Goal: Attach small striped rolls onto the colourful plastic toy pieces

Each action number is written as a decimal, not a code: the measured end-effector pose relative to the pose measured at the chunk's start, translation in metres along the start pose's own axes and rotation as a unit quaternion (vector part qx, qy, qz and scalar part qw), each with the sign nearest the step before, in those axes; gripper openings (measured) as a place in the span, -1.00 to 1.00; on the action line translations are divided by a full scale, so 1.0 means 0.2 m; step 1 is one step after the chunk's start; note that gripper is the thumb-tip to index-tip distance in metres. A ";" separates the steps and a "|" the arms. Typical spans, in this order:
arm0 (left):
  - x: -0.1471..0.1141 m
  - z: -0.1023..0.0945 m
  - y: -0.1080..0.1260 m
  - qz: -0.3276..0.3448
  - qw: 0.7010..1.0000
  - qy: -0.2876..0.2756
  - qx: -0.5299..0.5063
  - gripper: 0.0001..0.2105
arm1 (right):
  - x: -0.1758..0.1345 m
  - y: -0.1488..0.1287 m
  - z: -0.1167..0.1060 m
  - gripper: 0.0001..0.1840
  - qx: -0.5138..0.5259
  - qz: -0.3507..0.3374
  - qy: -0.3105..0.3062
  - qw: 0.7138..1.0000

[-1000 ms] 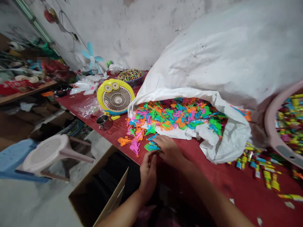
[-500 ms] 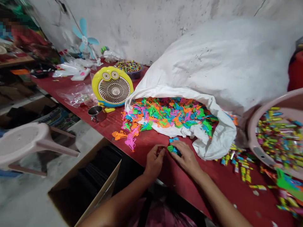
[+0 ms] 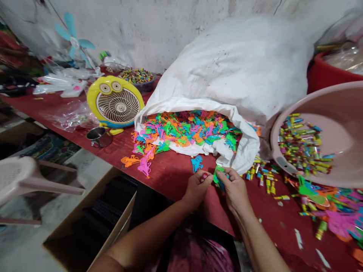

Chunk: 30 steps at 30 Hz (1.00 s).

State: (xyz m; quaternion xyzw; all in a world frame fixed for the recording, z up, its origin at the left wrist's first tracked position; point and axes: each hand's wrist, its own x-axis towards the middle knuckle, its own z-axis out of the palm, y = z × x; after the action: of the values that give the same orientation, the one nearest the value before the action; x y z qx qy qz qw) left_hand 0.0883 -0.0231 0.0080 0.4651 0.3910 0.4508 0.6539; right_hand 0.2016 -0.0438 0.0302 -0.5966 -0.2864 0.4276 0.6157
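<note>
My left hand point(image 3: 196, 190) is closed, pinching a small red wrapped piece point(image 3: 203, 176) whose far end is hidden by the fingers. Close beside it, my right hand point(image 3: 236, 190) grips a green plastic cutout point(image 3: 217, 173), with some blue plastic under the fingers. Both hands meet above the table's front edge. A single blue plastic cutout point(image 3: 196, 163) lies on the red table just beyond them. Behind it, the mouth of a big white sack point(image 3: 241, 68) spills orange, pink, green and blue plastic cutouts point(image 3: 184, 128).
At right stands a pink basin point(image 3: 340, 136) holding small wrapped tubes point(image 3: 300, 145), with more tubes and cutouts strewn before it. Left are a yellow fan point(image 3: 116, 102), a metal cup point(image 3: 99, 136) and a plastic stool point(image 3: 42, 175). An open carton point(image 3: 121, 223) sits below the table edge.
The view has turned right, so the table things appear farther left. The green cutout has come up between my hands, and the blue cutout on the table is now uncovered.
</note>
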 end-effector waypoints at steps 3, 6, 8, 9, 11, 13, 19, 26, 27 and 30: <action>0.00 0.00 0.01 -0.018 0.999 -0.023 -0.031 -0.79 | -0.02 0.00 -0.06 -0.56 -0.068 -0.024 -0.018 0.997; 0.01 -0.02 0.04 -0.059 0.994 -0.046 -0.078 -0.72 | -0.03 -0.05 -0.16 -0.55 -0.223 -0.159 -0.054 0.960; 0.02 -0.03 0.05 -0.067 0.991 -0.075 -0.092 -0.65 | -0.02 -0.09 -0.23 -0.48 -0.354 -0.290 -0.125 0.880; 0.03 -0.04 0.05 -0.067 0.989 -0.094 -0.093 -0.63 | -0.02 -0.11 -0.26 -0.44 -0.411 -0.343 -0.169 0.828; 0.03 -0.03 0.04 -0.070 0.986 -0.123 -0.088 -0.62 | -0.01 -0.13 -0.31 -0.39 -0.487 -0.401 -0.231 0.741; 0.03 -0.01 0.02 -0.070 0.987 -0.131 -0.068 -0.67 | 0.00 -0.12 -0.36 -0.41 -0.514 -0.419 -0.237 0.710; 0.04 0.03 -0.04 0.049 0.989 -0.109 0.088 -0.81 | -0.07 -0.04 -0.39 -0.74 -0.415 -0.316 -0.109 0.846; 0.07 0.08 -0.10 0.096 0.977 -0.125 0.145 -0.88 | -0.15 -0.03 -0.29 -0.62 -0.350 -0.223 -0.048 0.909; 0.06 0.09 -0.10 0.098 0.975 -0.127 0.156 -0.88 | -0.15 -0.03 -0.29 -0.61 -0.351 -0.228 -0.051 0.907; 0.06 0.09 -0.09 0.103 0.968 -0.131 0.187 -0.87 | -0.14 -0.01 -0.27 -0.61 -0.357 -0.240 -0.054 0.901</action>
State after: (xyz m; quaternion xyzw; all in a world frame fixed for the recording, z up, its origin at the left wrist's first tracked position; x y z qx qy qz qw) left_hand 0.1126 -0.0196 -0.0065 0.6722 0.3289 0.3697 0.5507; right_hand 0.2361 -0.0951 0.0299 -0.6659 -0.5871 0.1672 0.4289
